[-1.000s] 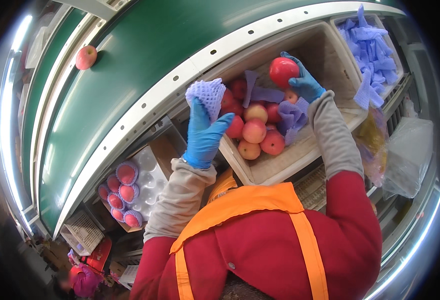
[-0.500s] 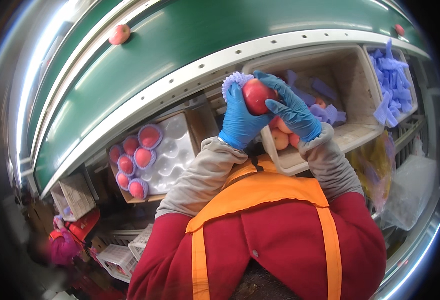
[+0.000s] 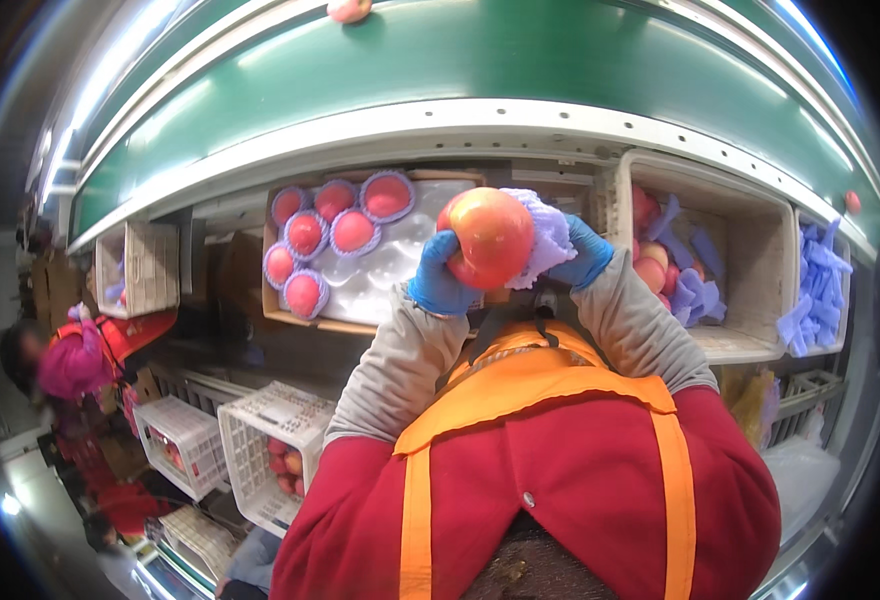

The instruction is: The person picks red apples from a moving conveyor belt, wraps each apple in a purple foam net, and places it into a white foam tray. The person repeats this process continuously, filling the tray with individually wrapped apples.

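In front of my chest, a red-yellow apple (image 3: pixel 493 240) rests in the curled fingers of my left hand (image 3: pixel 438 283). A red patch beside its left edge may be a second apple; I cannot tell. A purple foam net (image 3: pixel 548 238) is bunched against the apple's right side, and my right hand (image 3: pixel 588 252) is closed on it, fingers partly hidden. Both hands wear blue gloves. Left of them is a carton with a pale moulded tray (image 3: pixel 390 285). Several apples in purple foam nets (image 3: pixel 303 234) sit in its left part.
At right, a crate (image 3: pixel 725 345) holds loose apples and foam nets; beside it is a bin of purple foam nets (image 3: pixel 818 285). A green conveyor belt (image 3: pixel 520 65) crosses beyond, carrying an apple (image 3: pixel 348 10). White crates (image 3: pixel 245 450) and a co-worker (image 3: pixel 75 360) are at left.
My view has swung right to left, so the carton now lies closer to my hands. The apple has come up nearer, and the foam net has passed from my left hand's side to my right hand.
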The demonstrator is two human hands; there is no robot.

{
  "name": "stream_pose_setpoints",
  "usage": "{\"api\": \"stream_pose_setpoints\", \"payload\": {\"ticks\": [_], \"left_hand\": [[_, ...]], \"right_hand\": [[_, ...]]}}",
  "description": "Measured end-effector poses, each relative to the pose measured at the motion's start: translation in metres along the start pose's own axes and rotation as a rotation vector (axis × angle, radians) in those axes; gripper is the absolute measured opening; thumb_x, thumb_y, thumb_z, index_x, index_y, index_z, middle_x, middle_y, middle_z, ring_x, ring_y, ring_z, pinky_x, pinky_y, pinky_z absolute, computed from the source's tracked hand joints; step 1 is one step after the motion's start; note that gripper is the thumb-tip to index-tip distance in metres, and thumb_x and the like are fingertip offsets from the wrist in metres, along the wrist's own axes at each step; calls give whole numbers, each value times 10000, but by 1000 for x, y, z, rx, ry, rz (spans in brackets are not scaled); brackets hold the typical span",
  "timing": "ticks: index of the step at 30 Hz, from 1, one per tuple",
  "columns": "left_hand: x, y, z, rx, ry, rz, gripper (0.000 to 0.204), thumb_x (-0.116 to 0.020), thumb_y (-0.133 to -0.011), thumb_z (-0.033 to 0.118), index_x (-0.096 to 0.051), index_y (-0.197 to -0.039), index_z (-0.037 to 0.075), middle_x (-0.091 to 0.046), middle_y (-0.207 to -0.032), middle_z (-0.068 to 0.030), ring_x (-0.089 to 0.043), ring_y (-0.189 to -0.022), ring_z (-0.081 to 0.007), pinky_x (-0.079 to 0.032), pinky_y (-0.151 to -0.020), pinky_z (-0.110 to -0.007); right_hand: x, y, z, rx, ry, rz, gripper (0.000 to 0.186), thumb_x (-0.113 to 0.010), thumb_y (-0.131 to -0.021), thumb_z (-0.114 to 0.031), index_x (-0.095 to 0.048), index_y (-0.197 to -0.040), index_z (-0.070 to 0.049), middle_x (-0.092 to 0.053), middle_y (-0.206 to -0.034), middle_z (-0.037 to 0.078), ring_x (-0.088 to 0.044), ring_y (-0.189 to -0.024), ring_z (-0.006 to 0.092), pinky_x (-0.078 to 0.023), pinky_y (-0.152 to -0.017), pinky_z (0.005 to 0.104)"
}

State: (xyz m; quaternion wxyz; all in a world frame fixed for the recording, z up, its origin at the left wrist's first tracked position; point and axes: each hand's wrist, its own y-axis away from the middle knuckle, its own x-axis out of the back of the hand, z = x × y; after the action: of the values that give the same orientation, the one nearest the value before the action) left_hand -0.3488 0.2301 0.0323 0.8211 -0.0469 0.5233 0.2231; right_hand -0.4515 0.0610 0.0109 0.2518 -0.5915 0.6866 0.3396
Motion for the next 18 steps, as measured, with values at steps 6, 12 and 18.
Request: {"api": "stream_pose_setpoints", "payload": {"ticks": [6,12,18], "left_hand": [[34,18,20,-62,-166,121,614,-696,-767,204,-447,-1300,31,-524,-1264,-146,-524,-1162,-279,-420,-1009,-422],[56,7,-11,-451,-1211,536,656,-820,-652,102,-481,-1209,35,-553,-1114,-93,-579,-978,-208,-479,-884,-315],[57,9,-9,-617,-1301,560,754,-843,-597,192,-440,-1211,22,-486,-1111,-157,-510,-1042,-296,-436,-906,-394]], "right_hand": [[-16,-22,21,109,-54,360,93,-575,-941,-177,-600,-977,-95,-602,-875,-4,-550,-790,79,-472,-749,249],[-47,-37,64,465,618,536,227,-670,-888,-170,-504,-753,-95,-417,-687,-74,-350,-646,26,-350,-551,178],[-59,-30,72,488,738,441,150,-695,-854,-100,-551,-830,-68,-468,-741,-54,-421,-639,38,-386,-556,191]]}}
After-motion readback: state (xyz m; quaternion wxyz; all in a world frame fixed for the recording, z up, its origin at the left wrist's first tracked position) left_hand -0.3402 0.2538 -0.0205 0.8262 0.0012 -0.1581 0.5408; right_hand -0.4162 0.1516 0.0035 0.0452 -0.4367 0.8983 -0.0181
